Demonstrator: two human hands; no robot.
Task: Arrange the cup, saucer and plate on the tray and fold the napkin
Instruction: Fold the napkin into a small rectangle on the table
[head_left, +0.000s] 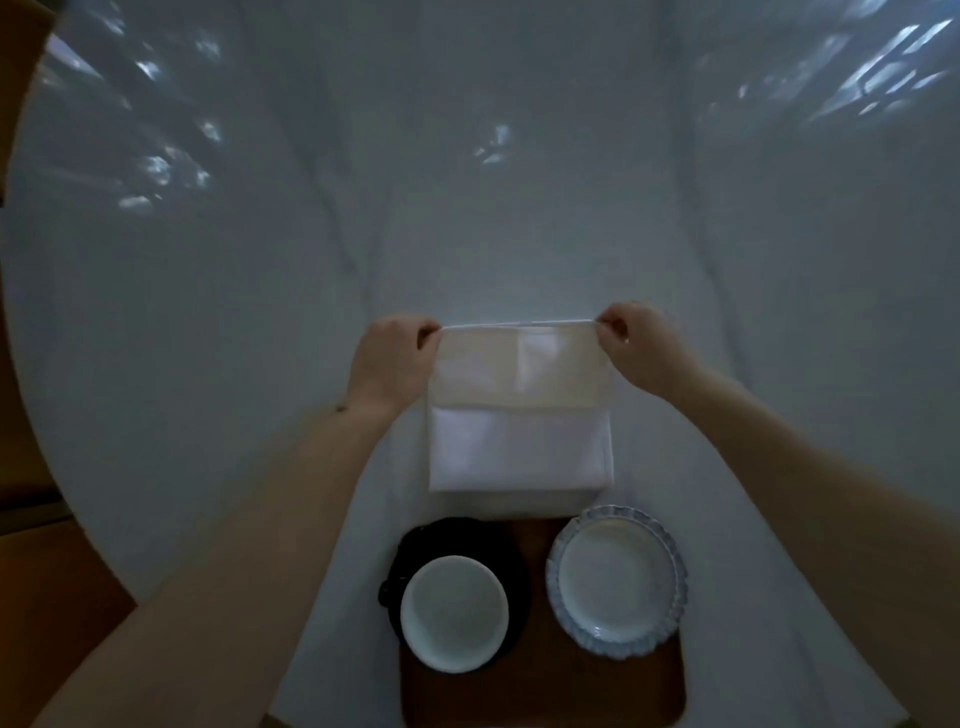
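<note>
A white square cloth napkin (521, 410) lies partly folded on the white glossy round tabletop (208, 312), just beyond the far edge of the brown wooden tray (540, 680). Its upper half looks cream and faintly see-through, with a brighter square patch right of centre; its lower half is a denser, flat white band with a crisp near edge. The left hand (389, 358) pinches the napkin's far left corner, its grip closed on the cloth, and the right hand (641, 345) pinches the far right corner the same way, so the top hem runs taut and straight between them. On the tray, a white round cup (453, 613) stands on a black saucer (457, 540) at the left, and a pale blue scalloped plate (616, 579) sits at the right, apart from the saucer.
</note>
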